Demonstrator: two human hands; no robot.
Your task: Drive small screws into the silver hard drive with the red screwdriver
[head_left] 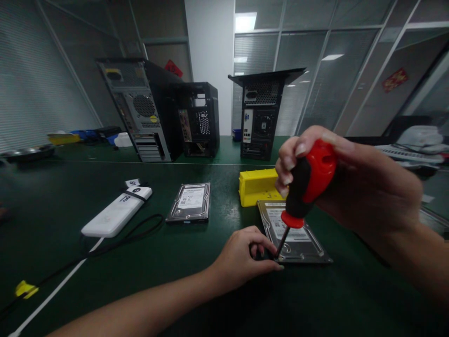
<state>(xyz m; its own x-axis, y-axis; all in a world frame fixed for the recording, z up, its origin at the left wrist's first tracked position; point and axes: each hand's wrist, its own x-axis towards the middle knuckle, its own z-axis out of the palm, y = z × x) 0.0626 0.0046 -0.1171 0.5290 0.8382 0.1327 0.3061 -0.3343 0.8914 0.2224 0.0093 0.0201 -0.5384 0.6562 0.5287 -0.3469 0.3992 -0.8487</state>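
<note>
A red and black screwdriver (pixel 310 180) is gripped by its handle in my right hand (pixel 372 187). Its shaft slants down to the near left corner of a hard drive (pixel 301 245), which lies flat on the green table. At that same corner is my left hand (pixel 242 255), thumb and index finger closed around the drive's edge beside the screwdriver tip. The tip itself is partly hidden by the fingers. Just behind the drive stands a yellow plastic bin (pixel 257 187) with a few small bits in it. A second hard drive (pixel 191 201) lies label up to the left.
A white power strip (pixel 117 213) with black and white cables occupies the left side. Computer cases (pixel 161 107), (pixel 259 117) stand along the back, the right one with a tilted panel on top. Further items sit at the far left and right edges.
</note>
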